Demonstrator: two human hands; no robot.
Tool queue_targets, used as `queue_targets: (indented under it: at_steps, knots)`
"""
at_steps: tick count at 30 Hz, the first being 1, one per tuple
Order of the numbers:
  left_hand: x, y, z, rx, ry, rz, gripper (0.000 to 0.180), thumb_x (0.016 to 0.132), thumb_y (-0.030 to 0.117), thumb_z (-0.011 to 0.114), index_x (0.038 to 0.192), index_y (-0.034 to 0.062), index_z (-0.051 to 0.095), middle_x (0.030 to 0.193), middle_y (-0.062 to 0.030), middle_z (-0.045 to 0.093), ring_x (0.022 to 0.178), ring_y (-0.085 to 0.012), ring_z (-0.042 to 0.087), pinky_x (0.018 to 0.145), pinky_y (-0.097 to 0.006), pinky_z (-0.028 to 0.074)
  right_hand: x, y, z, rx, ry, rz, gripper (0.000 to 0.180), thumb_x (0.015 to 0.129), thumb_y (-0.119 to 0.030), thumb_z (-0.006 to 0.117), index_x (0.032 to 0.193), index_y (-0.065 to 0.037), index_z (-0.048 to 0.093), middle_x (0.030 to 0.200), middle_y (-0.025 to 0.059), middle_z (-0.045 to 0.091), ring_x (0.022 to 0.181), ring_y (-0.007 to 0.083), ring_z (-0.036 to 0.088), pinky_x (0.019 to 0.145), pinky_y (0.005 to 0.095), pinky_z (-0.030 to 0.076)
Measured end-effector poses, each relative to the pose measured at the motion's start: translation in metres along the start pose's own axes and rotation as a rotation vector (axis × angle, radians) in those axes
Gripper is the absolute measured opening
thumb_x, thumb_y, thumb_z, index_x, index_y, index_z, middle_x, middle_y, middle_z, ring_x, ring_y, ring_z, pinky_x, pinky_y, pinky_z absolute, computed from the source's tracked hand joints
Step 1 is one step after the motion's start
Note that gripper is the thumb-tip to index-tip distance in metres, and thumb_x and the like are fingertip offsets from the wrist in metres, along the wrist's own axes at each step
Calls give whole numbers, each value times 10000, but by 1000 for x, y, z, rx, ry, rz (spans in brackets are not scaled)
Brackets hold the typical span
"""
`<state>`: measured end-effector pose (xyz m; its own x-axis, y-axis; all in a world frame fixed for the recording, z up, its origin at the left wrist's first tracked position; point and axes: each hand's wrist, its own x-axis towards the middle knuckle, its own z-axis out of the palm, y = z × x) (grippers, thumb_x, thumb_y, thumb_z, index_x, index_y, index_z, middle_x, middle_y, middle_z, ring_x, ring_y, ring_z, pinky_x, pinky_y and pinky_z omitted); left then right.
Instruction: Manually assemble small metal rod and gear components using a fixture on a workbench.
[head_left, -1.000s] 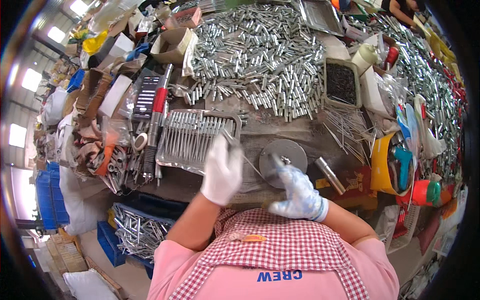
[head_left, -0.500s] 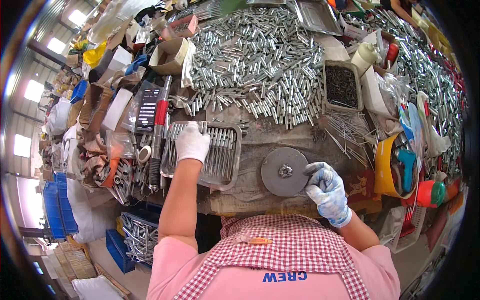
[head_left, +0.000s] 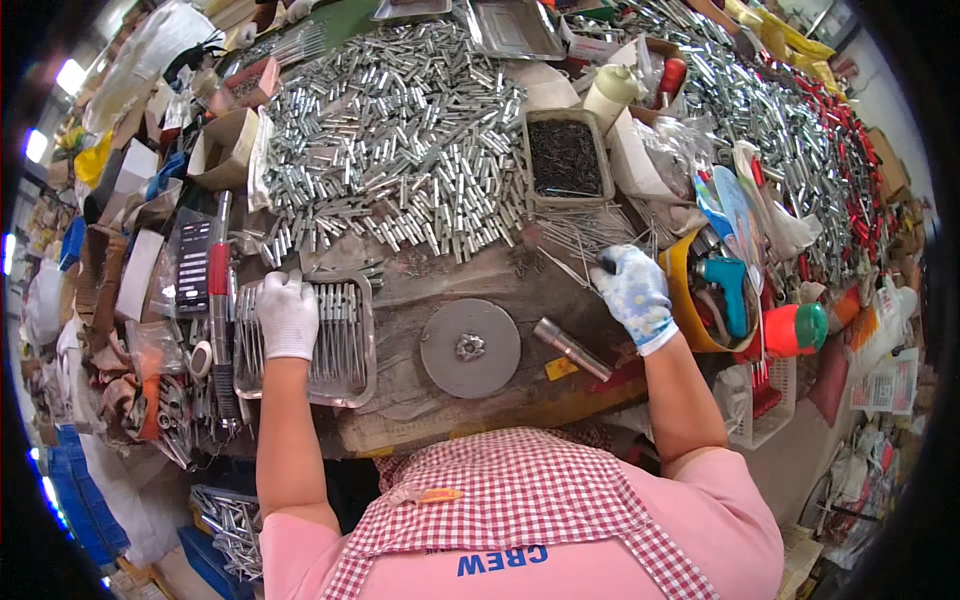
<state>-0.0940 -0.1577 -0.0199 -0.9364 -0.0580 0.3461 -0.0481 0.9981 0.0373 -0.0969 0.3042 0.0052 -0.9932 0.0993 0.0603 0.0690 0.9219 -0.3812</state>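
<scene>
My left hand (head_left: pixel 288 318), in a white glove, rests over the left part of a metal tray (head_left: pixel 370 345) holding rows of slim metal rods with thicker ends (head_left: pixel 340 325). Its fingers are bent down among them; what they grip is hidden. My right hand (head_left: pixel 636 297), in a white and blue stained glove, is at a loose heap of thin metal rods (head_left: pixel 585 235). Thumb and fingers curl together beside the rods, and I cannot make out what is between them. A grey round disc (head_left: pixel 470 365) with a hub lies between my hands. Right of it lies a short metal tube (head_left: pixel 572 348).
A large pile of metal pieces (head_left: pixel 400 140) covers the far bench. Behind my right hand stands a tub of dark small parts (head_left: pixel 567 158). A yellow container (head_left: pixel 690 300) with a teal-handled tool (head_left: pixel 728 290) is at its right. A phone (head_left: pixel 194 260) lies left.
The view has swung right. My right hand has left the disc's edge for the thin rods farther off. The metal tube now shows beside the disc. My left hand stays at the tray.
</scene>
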Motion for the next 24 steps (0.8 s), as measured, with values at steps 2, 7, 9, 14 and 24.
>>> queue_targets:
  at_steps: [2,7,9,14,24]
  knots:
    - [-2,-1,2,35,29,47,186,806,145,630,889,7,722,918,-153,633,893,-333,597,813,-429,493,2,-10,-2,-145,-96,-17,250,774,-275,723,942,-90,725,977,163,707,937,360,674,829,440,542]
    - [-5,10,-12,52,20,44,326,749,199,754,1052,89,706,988,-144,633,942,-336,591,830,-452,497,6,-6,13,-317,-198,-35,172,781,-262,678,824,-102,726,851,163,707,837,366,694,755,462,559]
    - [6,25,-18,-71,102,79,381,759,197,757,1118,95,680,998,-146,635,943,-337,594,831,-450,497,8,-7,12,-373,-204,-20,161,776,-251,683,820,-103,726,858,153,713,834,352,702,748,446,566]
    - [62,52,-26,-284,-28,64,575,821,226,728,1303,-7,519,1136,-219,612,1071,-378,598,945,-443,480,4,-6,7,-293,-132,-91,141,772,-224,701,799,-86,699,848,152,704,827,360,693,746,451,558]
    - [236,52,65,-261,-282,-111,764,866,585,603,1460,137,429,1517,-235,350,1369,-390,400,1129,-421,350,-18,-7,18,-234,-171,-26,40,704,-111,659,727,-91,685,777,164,682,800,384,681,727,471,553]
